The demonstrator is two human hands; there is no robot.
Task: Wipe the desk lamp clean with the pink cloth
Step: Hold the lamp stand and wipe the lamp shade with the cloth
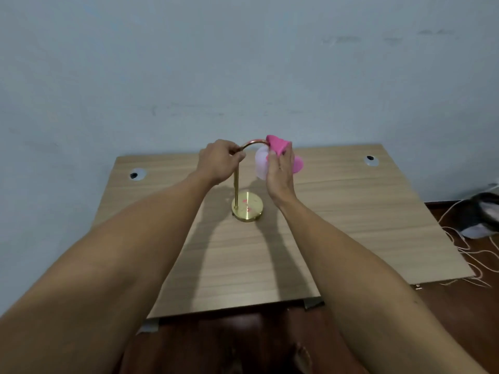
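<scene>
A gold desk lamp stands mid-desk on a round brass base (247, 206), with a thin upright stem and an arched neck. Its pale shade (260, 162) hangs from the right end of the arch. My left hand (219, 161) grips the neck where the stem bends. My right hand (280, 168) holds the pink cloth (278, 144) pressed over the top of the shade; part of the cloth sticks out to the right of my fingers. The shade is mostly hidden behind my right hand.
The wooden desk (351, 211) sits against a pale blue wall and has two round cable holes (136, 174) (370, 160). White cords (464, 247) and a dark bundle (483, 214) lie on the brown floor at the right.
</scene>
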